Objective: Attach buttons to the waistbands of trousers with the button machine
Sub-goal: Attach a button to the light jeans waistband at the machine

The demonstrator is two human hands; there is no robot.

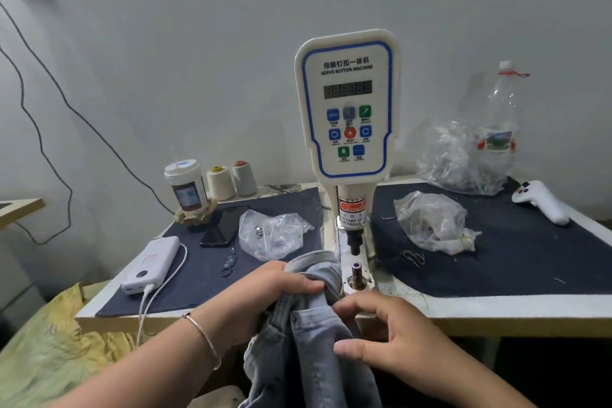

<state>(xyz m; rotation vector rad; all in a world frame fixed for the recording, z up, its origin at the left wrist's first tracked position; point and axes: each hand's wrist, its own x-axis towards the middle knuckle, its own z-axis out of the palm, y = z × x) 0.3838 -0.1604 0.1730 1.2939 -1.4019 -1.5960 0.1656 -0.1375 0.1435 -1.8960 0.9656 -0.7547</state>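
A: Head view, trousers [318, 334] pos.?
B: Front tabletop [463, 310] edge, just left of button machine [347, 109] die; long axis hangs down. Left hand [281, 281] grip curled on waistband; right hand [390, 338] pinches fabric.
A: Containers?
B: Clear bags [271, 235], small metal pcs. inside.

The trousers [318, 341] run off the bottom edge, so their legs cannot be seen, and their waistband is partly covered by the left hand [281, 285] and the right hand [390, 338]. Both forearms are cut off at the bottom edge. The small labels under the buttons on the button machine [346, 109] are too small to read, and its display digits are unclear. At the worktop's back right corner, the contents of the crumpled plastic bag [453, 159] cannot be made out.
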